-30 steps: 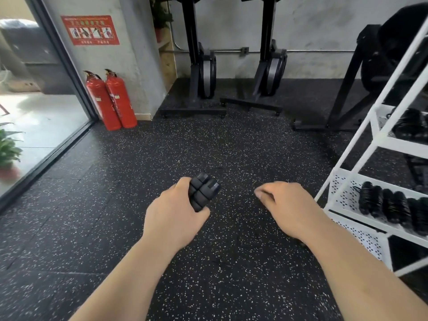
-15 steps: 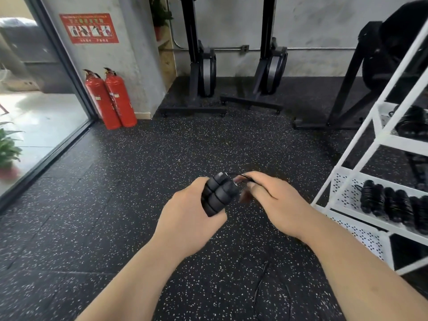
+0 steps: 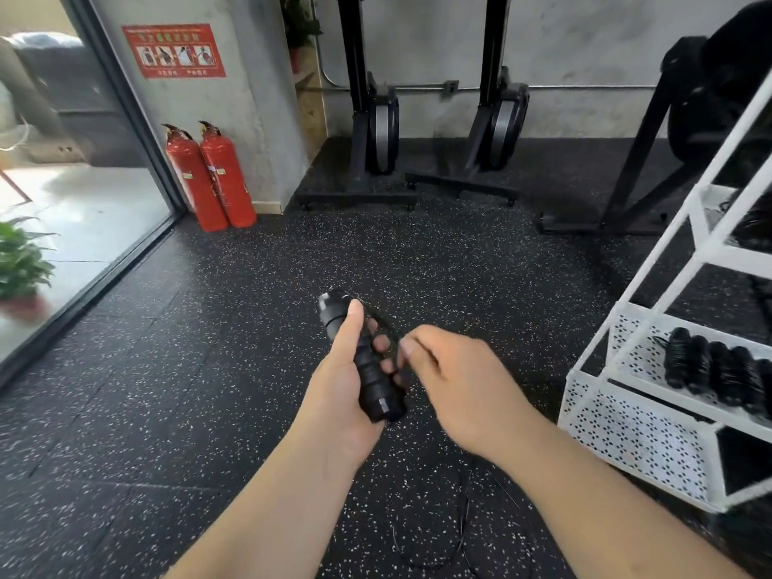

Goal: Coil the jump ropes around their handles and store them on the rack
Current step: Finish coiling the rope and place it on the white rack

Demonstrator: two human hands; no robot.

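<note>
Head camera, looking down at my two bare hands over a black speckled rubber floor in a gym.

My left hand is wrapped around a pair of black ribbed jump-rope handles held together, thumb lying along the upper end. They sit at the centre of the view, tilted away from me. My right hand is just beside them, fingers curled, and seems to pinch the thin black cord between thumb and forefinger where it arcs off the top of the handles. More cord trails in loose loops on the floor below my forearms.

I judge this to be the winding step, with plenty of slack left. The next move calls for carrying the cord round the handles under light tension, laying each turn against the last, while the left hand keeps both handles from splaying.

A white metal rack with perforated shelves stands near on the right; several coiled black ropes already lie side by side on one shelf, with bare shelf to their left. The rack's front edge is the nearest obstacle to my right elbow. Ahead and left the floor lies open as far as two red fire extinguishers by the glass wall.
</note>
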